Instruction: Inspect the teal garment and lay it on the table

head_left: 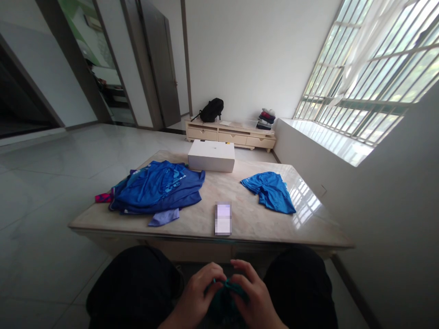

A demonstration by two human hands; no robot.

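While your left hand [205,283] pinches the teal cloth [223,304], your right hand [252,287] grips it too. Blue shorts [270,192] lie on the table [247,221] beyond.

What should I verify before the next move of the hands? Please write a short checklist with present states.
1. Left hand grips the teal cloth: ok.
2. Right hand grips it too: ok.
3. Teal cloth spread flat: not ok, bunched at the hands.
4. Teal cloth free of tangles: cannot tell, its lower part is dark.
5. Phone apart from the clothes pile: ok, bare table between.
6. Blue shorts apart from the pile: ok.
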